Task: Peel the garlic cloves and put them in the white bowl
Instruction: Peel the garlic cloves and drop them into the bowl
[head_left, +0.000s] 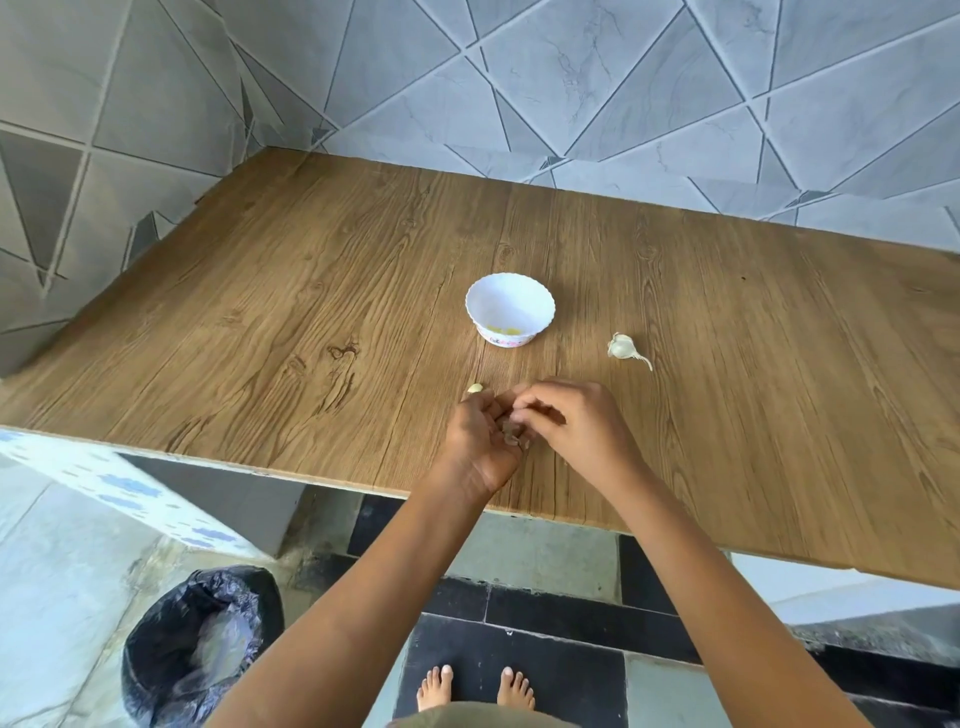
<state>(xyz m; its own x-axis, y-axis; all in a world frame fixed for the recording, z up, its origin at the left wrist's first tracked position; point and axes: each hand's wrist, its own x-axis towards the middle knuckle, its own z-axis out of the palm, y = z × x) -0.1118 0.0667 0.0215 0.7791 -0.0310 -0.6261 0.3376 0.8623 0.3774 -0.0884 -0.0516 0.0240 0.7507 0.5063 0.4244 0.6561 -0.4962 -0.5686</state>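
Note:
A white bowl (510, 306) with a scalloped rim stands on the wooden table (311, 291), with a few yellowish peeled cloves in its bottom. To its right lies part of a garlic bulb (623, 347) with its stalk. One loose clove (475, 388) lies just beyond my left hand. My left hand (480, 441) is cupped palm-up near the table's front edge and holds bits of garlic skin (511, 431). My right hand (576, 421) meets it from the right, fingers curled and pinching something small at the left fingertips; the thing pinched is hidden.
A bin lined with a black bag (200, 644) stands on the floor at the lower left, below the table edge. A tiled wall borders the table at the back and left. My bare feet (475, 688) show under the table edge.

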